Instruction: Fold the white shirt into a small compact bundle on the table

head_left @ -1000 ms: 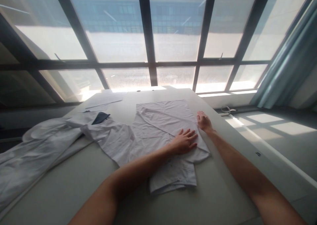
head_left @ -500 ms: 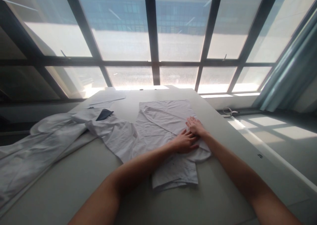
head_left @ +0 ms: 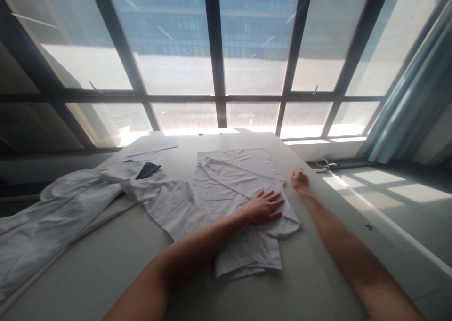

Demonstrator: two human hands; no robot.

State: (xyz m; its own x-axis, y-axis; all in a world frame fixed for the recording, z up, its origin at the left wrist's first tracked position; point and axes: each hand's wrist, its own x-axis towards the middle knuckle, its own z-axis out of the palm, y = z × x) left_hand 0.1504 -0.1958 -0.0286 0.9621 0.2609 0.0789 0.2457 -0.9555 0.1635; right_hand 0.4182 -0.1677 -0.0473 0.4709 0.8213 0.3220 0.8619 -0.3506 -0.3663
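A white shirt (head_left: pixel 226 180) lies partly folded in the middle of the pale table (head_left: pixel 106 255). My left hand (head_left: pixel 264 205) rests flat on the shirt's right side, fingers stretched out and pressing the folded cloth down. My right hand (head_left: pixel 300 179) sits on the bare table just beyond the shirt's right edge, its fingers curled into a loose fist with nothing visible in them. A spread-out part of the shirt with a dark inner collar (head_left: pixel 146 170) reaches to the left.
More white cloth (head_left: pixel 52 212) is heaped at the table's left side and hangs over the edge. Flat sheets (head_left: pixel 151 144) lie at the far left corner. Large windows stand behind the table, a curtain (head_left: pixel 409 100) at right, a small object (head_left: pixel 323 163) on the sill.
My right hand has slid off the shirt, away from my left hand, to the table at the right, and curled shut. My left hand stays flat on the cloth.
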